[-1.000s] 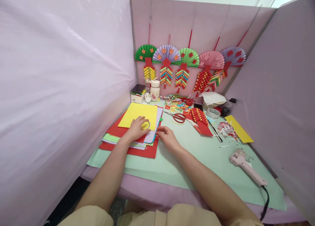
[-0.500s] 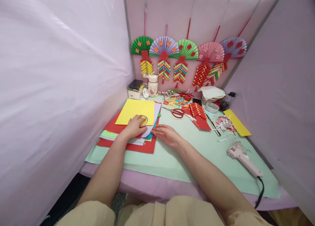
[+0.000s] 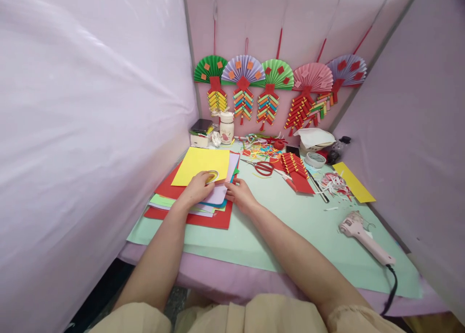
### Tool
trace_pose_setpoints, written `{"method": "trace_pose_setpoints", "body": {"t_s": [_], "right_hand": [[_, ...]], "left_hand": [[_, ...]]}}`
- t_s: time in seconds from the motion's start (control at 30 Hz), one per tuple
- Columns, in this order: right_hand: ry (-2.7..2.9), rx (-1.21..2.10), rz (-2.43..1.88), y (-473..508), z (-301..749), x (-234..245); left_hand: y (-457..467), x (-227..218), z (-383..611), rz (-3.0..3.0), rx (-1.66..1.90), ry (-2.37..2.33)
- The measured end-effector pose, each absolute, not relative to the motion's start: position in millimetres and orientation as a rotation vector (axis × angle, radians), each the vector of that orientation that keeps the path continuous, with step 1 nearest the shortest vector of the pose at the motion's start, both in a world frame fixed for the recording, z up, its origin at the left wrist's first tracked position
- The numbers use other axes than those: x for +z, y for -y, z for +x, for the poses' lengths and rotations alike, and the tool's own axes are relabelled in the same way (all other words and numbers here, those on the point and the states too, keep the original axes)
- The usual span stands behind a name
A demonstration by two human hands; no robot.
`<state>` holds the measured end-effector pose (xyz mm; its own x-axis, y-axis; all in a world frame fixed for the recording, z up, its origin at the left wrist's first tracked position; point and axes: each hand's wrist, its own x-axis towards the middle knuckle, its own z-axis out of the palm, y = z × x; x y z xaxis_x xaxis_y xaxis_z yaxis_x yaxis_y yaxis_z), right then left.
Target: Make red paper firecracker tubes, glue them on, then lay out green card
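Observation:
My left hand is over a stack of coloured paper, its fingers curled at a thin roll of tape on the yellow sheet. Under the yellow sheet, a lavender sheet sticks out at the right, with blue paper below it. At that right edge is my right hand, thumb and fingers closed on the lavender sheet; the fingertips are partly hidden. Beneath everything lie red sheets, with light green and pale strips of paper sticking out at the left.
Red-handled scissors lie just beyond my right hand. A red paper firecracker piece, a white tape roll and a glue gun with a cord are to the right. Paper scraps and a white bottle stand behind.
My right hand has moved slightly up and its fingers have closed in at the lavender sheet. The lavender sheet's lower corner shows more. My left hand stays at the tape roll.

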<state>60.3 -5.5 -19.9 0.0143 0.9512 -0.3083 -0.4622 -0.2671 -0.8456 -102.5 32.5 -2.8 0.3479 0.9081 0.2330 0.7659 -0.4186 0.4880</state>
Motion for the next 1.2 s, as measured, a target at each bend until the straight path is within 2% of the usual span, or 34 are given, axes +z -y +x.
{"method": "trace_pose_setpoints", "body": {"t_s": [0.27, 0.77, 1.2], "right_hand": [[0.788, 1.619, -0.988, 3.6, 64.8, -26.2], [1.016, 1.371, -1.054, -8.4, 38.2, -28.0], [1.052, 1.381, -0.725, -17.2, 20.3, -29.1]], "left_hand": [[-28.6, 5.7, -101.9, 2.253, 0.714, -1.488], [-32.1, 5.6, -104.2, 2.271, 0.701, -1.498], [-36.9, 4.2, -108.8, 2.232, 0.73, -1.499]]}}
